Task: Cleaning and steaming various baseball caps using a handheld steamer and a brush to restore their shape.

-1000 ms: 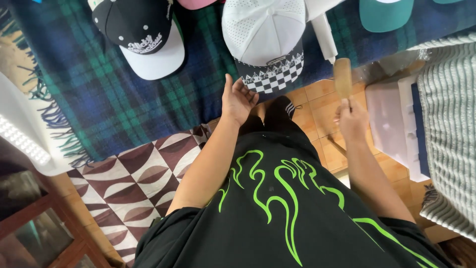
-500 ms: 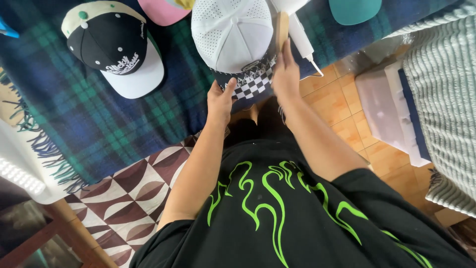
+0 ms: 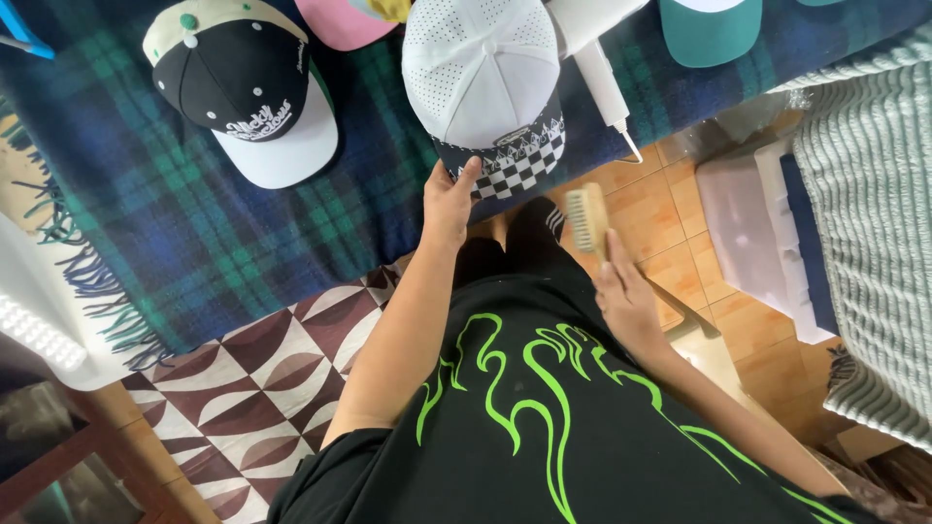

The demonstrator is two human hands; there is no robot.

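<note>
A: Where is the white cap (image 3: pixel 482 82)?
B: On the plaid blanket (image 3: pixel 146 223), checkered brim toward the person. The left hand (image 3: pixel 447 199) pinches that brim.
A: And the right hand (image 3: pixel 626 296)?
B: Right of the cap, off the blanket, fingers grasping a wooden brush (image 3: pixel 586 218), bristles leftward.

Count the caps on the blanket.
4: black cap at left, pink cap top, white cap held by the left hand, teal cap right. More may lie beyond the frame.

Left hand (image 3: pixel 449 199) extended, fingers curled; right hand (image 3: pixel 626 296) closed, raised.
</note>
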